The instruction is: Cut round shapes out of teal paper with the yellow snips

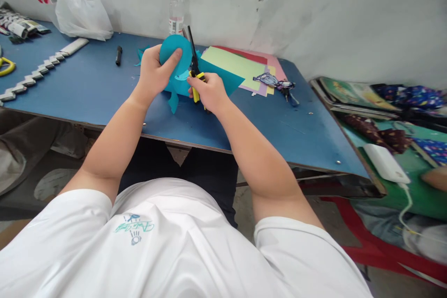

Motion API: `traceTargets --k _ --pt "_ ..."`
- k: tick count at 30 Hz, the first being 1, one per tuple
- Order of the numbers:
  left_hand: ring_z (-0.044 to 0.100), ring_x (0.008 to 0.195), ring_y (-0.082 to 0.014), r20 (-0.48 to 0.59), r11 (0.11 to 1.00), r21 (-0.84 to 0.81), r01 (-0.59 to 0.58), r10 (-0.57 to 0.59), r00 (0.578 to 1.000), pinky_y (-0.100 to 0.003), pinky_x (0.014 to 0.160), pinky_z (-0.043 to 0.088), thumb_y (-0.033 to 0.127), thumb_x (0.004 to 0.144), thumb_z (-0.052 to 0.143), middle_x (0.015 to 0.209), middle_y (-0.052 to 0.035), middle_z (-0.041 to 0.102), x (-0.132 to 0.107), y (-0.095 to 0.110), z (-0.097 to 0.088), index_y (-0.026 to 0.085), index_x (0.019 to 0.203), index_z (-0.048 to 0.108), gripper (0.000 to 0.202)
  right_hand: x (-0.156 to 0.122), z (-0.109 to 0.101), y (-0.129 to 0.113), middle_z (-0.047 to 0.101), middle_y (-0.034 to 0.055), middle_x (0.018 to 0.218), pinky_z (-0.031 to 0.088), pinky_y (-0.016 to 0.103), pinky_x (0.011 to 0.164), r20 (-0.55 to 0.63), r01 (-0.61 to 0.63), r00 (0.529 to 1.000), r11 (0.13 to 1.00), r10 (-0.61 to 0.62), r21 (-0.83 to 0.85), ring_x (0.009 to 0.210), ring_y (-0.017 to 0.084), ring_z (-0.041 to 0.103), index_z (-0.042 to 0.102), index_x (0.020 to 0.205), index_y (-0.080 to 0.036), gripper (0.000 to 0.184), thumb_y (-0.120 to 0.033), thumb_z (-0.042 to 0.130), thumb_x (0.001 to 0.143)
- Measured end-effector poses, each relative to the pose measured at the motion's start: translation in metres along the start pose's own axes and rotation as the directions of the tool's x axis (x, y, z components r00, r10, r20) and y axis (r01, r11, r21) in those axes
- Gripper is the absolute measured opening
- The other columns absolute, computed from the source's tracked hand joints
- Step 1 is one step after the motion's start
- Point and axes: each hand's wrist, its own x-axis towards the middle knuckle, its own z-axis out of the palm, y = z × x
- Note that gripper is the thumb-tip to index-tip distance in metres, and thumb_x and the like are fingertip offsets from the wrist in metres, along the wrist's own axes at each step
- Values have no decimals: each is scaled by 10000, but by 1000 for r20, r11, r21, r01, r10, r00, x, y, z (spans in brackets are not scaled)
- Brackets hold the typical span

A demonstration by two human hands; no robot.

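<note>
My left hand (156, 71) grips a round piece of teal paper (173, 49), held up over the blue table (104, 88). My right hand (207, 91) is closed on yellow-handled scissors (193, 63), whose dark blades point up along the right edge of the teal piece. A larger teal sheet (223, 79) lies under both hands, with teal offcuts (173, 102) hanging near my wrists.
Stacked coloured paper sheets (237, 63) lie right of the hands, with a bunch of keys (275, 83). A water bottle (176, 4) stands at the wall, a black marker (118, 55), a folded white paper strip (42, 70) and a plastic bag (82, 11) lie left. Books (352, 95) sit far right.
</note>
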Motion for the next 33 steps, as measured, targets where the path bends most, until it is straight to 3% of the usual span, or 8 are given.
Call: traceTargets --k 9,14,22,26,31,33 --pt "276 647 -204 -64 997 -57 -48 44 997 -433 596 282 1014 961 740 623 19 378 2 -18 4 324 643 434 819 -1 -3 0 779 32 757 619 352 684 24 6 1000 1000 -6 -5 722 232 772 689 783 -261 455 -550 912 1055" --pt "294 660 -209 -38 998 -66 -25 22 999 -436 580 307 1042 923 774 617 17 399 7 -24 3 338 623 466 825 -2 -4 -3 776 31 752 606 349 672 21 7 1000 1000 -7 -12 696 230 777 678 765 -262 492 -585 921 1045" --pt "334 654 -202 -106 997 -74 -1 -7 994 -446 637 378 1020 942 776 656 5 336 -1 1 3 314 624 454 838 -4 -3 -5 779 41 752 601 344 643 2 -2 1000 1000 2 -3 675 230 775 691 761 -260 456 -526 922 1051" --pt "291 684 -216 -151 992 -124 7 -26 988 -456 650 386 1066 840 819 618 12 300 -1 0 6 333 588 441 862 -4 -4 -5 779 45 738 608 336 620 9 7 1000 1000 -7 -3 671 232 777 701 756 -258 469 -557 918 1046" --pt "402 780 -258 -95 991 -123 46 -58 994 -498 749 430 1046 887 788 600 6 295 1 -7 4 379 617 475 784 -4 -5 -6 774 45 734 637 351 614 23 0 1000 1000 0 12 662 239 769 703 760 -265 509 -637 953 1001" --pt "438 810 -264 15 991 -126 51 -49 999 -504 780 423 1053 936 714 589 5 292 0 -4 0 377 634 433 793 -4 -6 -6 770 45 734 643 355 622 26 0 1000 1000 0 9 663 238 765 698 757 -263 504 -622 944 1012"
